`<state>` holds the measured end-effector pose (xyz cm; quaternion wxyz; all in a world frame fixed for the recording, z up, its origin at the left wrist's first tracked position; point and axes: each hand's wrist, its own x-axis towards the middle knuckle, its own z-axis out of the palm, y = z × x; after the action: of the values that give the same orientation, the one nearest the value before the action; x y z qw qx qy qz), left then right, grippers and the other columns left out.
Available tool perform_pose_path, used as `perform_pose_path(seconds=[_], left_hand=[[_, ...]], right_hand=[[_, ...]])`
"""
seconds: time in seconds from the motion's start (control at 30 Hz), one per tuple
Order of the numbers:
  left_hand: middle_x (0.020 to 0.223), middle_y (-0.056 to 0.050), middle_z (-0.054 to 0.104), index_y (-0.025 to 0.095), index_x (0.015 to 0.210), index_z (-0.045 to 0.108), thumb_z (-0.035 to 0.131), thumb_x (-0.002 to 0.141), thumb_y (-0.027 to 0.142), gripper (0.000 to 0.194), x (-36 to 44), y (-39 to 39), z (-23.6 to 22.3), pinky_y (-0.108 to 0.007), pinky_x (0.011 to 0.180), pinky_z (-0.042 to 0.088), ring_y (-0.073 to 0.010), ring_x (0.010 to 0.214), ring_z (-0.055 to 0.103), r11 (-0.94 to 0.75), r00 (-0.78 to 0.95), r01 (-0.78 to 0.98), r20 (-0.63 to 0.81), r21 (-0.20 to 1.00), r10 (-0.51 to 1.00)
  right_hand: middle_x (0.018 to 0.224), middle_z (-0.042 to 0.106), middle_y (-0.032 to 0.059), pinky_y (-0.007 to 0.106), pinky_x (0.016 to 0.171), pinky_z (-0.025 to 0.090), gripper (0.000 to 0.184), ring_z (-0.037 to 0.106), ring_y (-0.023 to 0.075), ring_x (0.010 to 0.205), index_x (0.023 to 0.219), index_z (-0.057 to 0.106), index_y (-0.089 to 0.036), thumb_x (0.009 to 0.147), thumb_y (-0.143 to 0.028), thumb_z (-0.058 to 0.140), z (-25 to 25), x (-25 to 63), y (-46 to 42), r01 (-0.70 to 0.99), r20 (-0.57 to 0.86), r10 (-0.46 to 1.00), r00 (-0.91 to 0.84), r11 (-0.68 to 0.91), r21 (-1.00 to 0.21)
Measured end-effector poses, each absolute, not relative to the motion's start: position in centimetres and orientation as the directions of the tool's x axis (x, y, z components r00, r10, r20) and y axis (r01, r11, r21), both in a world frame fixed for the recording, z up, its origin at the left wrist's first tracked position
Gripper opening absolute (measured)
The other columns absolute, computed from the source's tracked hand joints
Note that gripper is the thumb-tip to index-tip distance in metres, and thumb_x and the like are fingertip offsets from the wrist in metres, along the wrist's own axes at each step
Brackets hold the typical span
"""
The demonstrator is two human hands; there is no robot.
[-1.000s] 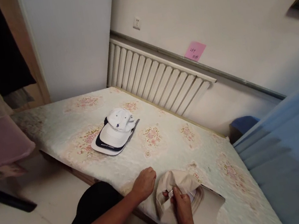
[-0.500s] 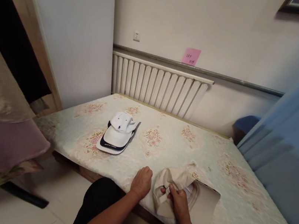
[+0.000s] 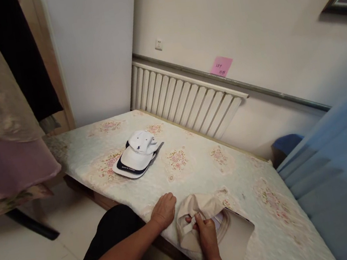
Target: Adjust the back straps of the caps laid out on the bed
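My right hand [image 3: 207, 232] is closed on the back strap of a beige baseball cap [image 3: 200, 202], thumb on top and a fingertip showing through the back opening. The cap lies near the bed's front edge, its inside turned up toward me and its brim [image 3: 236, 235] pointing right. Just left of the cap, my left hand [image 3: 164, 211] rests on the bedding as a loose fist, apart from the cap; no object shows in it. Farther back sits a stack of caps [image 3: 138, 155], a white one on top with dark and white brims beneath.
The bed [image 3: 199, 174] has a pale floral cover. Behind it are a white radiator [image 3: 184, 95] and a wall with a pink note [image 3: 221, 66]. A blue curtain [image 3: 345, 169] hangs at right, clothes [image 3: 1, 95] at left. My dark-clothed knee [image 3: 117, 221] touches the front edge.
The view has shifted very slightly. Both hands and the beige cap stay almost where they were, with my right hand still gripping the strap.
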<state>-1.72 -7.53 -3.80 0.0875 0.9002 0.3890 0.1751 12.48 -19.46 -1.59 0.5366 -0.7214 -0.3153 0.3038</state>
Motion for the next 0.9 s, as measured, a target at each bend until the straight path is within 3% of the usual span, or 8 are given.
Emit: perform_pose_path(seconds=[0.9], left_hand=[[0.098,-0.008,0.054,0.017,0.09,0.055,0.041,0.084,0.009,0.017,-1.6,-7.68,-3.83,-0.035,0.086,0.039,-0.0219,0.094,0.047,-0.677,0.625,0.681,0.262,0.277,0.736]], right_hand=[[0.045,0.055,0.0012,0.023,0.046,0.034,0.039,0.045,0.0126,0.045,0.051,0.067,-0.013,0.068,-0.049,0.065,-2.23,12.69,-19.53,0.095,-0.129,0.821,0.557,-0.217,-0.971]])
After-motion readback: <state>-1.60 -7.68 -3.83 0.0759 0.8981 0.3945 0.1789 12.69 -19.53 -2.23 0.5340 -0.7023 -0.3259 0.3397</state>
